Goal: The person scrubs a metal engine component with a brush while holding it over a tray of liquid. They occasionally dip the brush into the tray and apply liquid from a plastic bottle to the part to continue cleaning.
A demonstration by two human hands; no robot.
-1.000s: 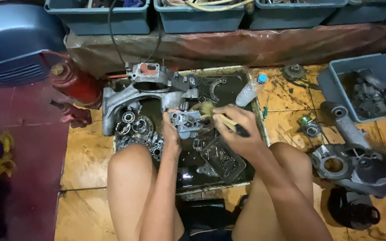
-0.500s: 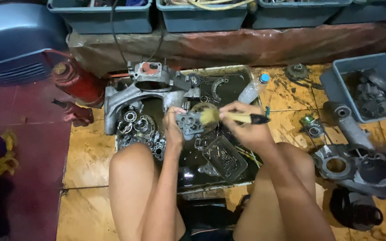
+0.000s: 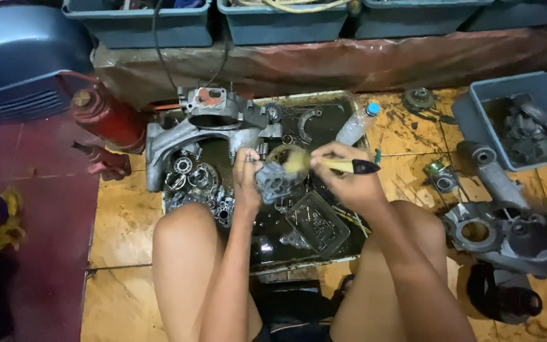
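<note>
A wide, shallow wash tray [image 3: 343, 250] of dark, oily liquid sits on the yellow tiled floor [image 3: 125, 221] between the person's bare knees. Across its far-left corner lies a large grey aluminium engine casing [image 3: 188, 130], and a second casing [image 3: 508, 234] rests on the floor well off to the right. Behind that one stands a blue-grey bin [image 3: 542, 92] holding more metal parts, and a row of similar bins [image 3: 280, 22] lines the top of the view. A red bottle jack [image 3: 106, 120] stands to the left of the tray.

Inside the tray, bearings and gears [image 3: 191, 177] are heaped in the left half, a clear plastic container of small bolts [image 3: 316, 223] lies near the middle, and a clear plastic bottle with a blue cap [image 3: 356, 125] leans on the far-right rim.

Above the tray's centre the left hand [image 3: 246, 180] is closed around a small grey metal housing [image 3: 272, 177], gripping it from its left side. The right hand [image 3: 343, 174] is pinched around a yellow-handled paintbrush [image 3: 340, 166] with a black end — its pale bristles press against the upper right of the housing.
</note>
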